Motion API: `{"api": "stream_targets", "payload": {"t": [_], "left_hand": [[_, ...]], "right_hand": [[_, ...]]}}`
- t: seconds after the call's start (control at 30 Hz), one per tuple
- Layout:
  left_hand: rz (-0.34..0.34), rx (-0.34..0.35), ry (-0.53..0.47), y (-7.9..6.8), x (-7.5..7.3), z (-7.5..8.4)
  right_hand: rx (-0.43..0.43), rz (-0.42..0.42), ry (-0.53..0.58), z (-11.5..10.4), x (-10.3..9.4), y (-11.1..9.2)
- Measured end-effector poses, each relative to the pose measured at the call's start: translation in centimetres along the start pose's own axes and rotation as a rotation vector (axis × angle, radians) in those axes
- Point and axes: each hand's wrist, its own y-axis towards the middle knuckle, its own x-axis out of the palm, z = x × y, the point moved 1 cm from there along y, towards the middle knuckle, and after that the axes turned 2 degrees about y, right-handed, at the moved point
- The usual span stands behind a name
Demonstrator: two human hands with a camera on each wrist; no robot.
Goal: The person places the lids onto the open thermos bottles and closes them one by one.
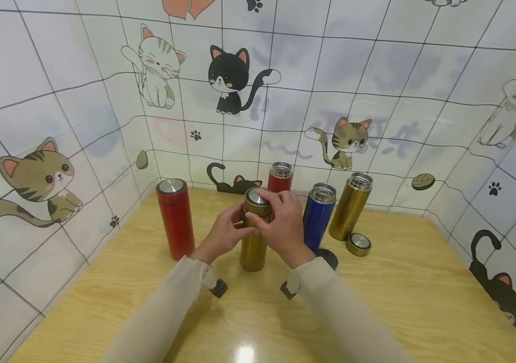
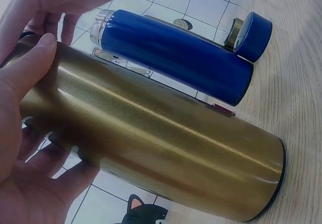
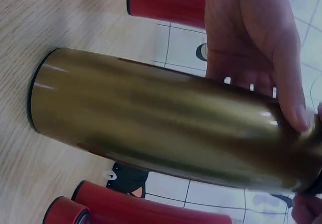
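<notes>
A gold thermos point(image 1: 252, 254) stands upright on the table in the head view, a silver-topped lid point(image 1: 256, 196) on its mouth. My left hand point(image 1: 224, 231) grips the upper body, thumb on the near side and fingers round the far side, as the left wrist view also shows. Above it, my right hand point(image 1: 285, 222) holds the lid between thumb and fingers. Close behind the right hand stand an open red thermos point(image 1: 280, 177) and an open blue thermos point(image 1: 316, 222). A red thermos point(image 1: 177, 224) with its lid on is left of my left hand.
A second gold thermos point(image 1: 347, 214), open, stands at the right, with a gold lid point(image 1: 358, 245) before it. A blue lid point(image 2: 257, 36) lies by the blue thermos, a red lid point(image 3: 65, 211) by the open red one. Cat-patterned tile sheeting point(image 1: 376, 70) borders the wooden table point(image 1: 421, 282).
</notes>
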Motion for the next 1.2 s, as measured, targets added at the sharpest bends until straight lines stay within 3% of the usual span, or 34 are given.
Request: {"api": "stream_targets", "payload": {"t": [0.1, 0.2, 0.43, 0.57, 0.67, 0.97, 1.2], "left_hand": [[0.001, 0.006, 0.008, 0.0, 0.1, 0.0], [0.001, 0.011, 0.009, 0.0, 0.1, 0.0], [-0.029, -0.003, 0.007, 0.1, 0.0, 0.0], [-0.032, -0.009, 0.017, 0.1, -0.1, 0.0], [-0.034, -0.006, 0.017, 0.2, -0.1, 0.0], [-0.033, 0.012, -0.008, 0.3, 0.1, 0.1], [-0.021, 0.021, -0.032, 0.2, 0.3, 0.1]], "right_hand": [[0.002, 0.029, -0.060, -0.5, 0.0, 0.0], [0.036, -0.017, 0.005, -0.5, -0.1, 0.1], [0.166, -0.340, 0.419, 0.8, -1.2, 1.0], [0.216, -0.434, 0.496, 1.2, -1.8, 1.4], [0.193, -0.406, 0.444, 1.3, -1.9, 1.5], [0.137, -0.201, 0.257, 1.1, -0.7, 0.6], [0.009, -0.042, 0.104, 1.2, 0.2, 0.2]]}}
